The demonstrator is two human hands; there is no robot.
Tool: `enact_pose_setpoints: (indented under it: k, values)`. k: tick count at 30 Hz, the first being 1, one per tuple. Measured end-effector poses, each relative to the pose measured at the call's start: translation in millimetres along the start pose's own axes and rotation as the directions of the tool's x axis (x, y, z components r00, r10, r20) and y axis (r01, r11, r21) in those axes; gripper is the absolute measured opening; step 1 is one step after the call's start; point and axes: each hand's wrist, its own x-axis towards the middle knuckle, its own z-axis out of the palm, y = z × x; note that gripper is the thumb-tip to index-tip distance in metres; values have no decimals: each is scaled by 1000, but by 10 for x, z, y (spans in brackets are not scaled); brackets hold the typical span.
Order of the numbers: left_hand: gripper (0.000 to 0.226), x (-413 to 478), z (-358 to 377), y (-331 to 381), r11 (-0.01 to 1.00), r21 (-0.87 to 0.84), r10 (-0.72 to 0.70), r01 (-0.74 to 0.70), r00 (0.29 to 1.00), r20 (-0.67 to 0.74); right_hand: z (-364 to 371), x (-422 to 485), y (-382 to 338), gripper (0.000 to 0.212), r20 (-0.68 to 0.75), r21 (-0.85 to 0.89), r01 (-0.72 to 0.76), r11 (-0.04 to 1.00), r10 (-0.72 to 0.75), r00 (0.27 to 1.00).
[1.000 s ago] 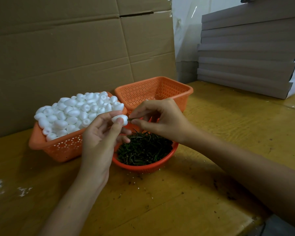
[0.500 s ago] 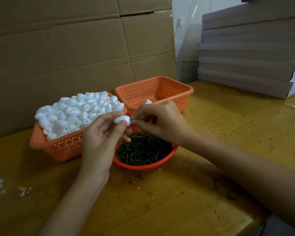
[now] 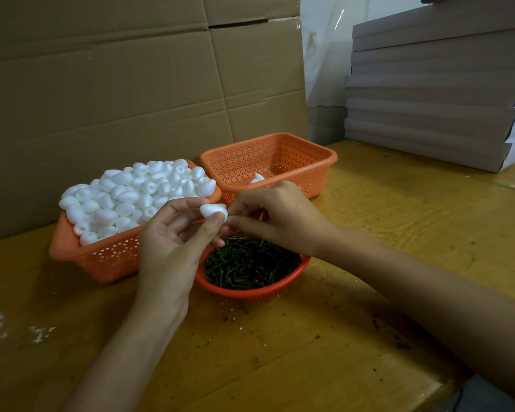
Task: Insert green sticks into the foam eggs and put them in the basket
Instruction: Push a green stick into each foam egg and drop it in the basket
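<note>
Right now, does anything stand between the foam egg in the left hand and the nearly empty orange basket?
Only the right hand, pinching the foam egg at its end, sits in front of the basket, by its near wall. The left hand holds the egg; the basket's top is open.

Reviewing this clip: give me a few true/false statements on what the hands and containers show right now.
1. The left hand holds a white foam egg. True.
2. The round red plastic bowl holds foam eggs. False: it holds green sticks.
3. The rear rectangular orange mesh basket is heaped full. False: it is nearly empty, with one lone egg showing.
4. The right hand pinches at the held egg's end. True.
5. The stacked flat grey boards lie at the left of the yellow wooden table. False: they are at its right.
</note>
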Motion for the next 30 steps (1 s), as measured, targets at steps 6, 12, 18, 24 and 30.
enact_pose_setpoints:
  k: [6,12,18,24,30]
  values:
    - [30,-12,8,-13,997,66,36,-36,999,13,-35,15,-18,14,145,159,-69,985,46,988]
    - [29,-50,39,8,992,107,60,-59,998,-7,-45,1,21,13,298,357,-224,907,117,948]
    - [28,-43,31,1,992,113,52,-51,999,-7,-69,20,50,16,360,465,-317,827,150,921]
    - [29,-33,32,-7,991,122,61,-61,998,2,-74,22,52,15,372,492,-321,809,138,918]
    - [30,-35,21,-6,993,105,56,-56,998,-2,-80,30,47,16,377,503,-336,796,148,914]
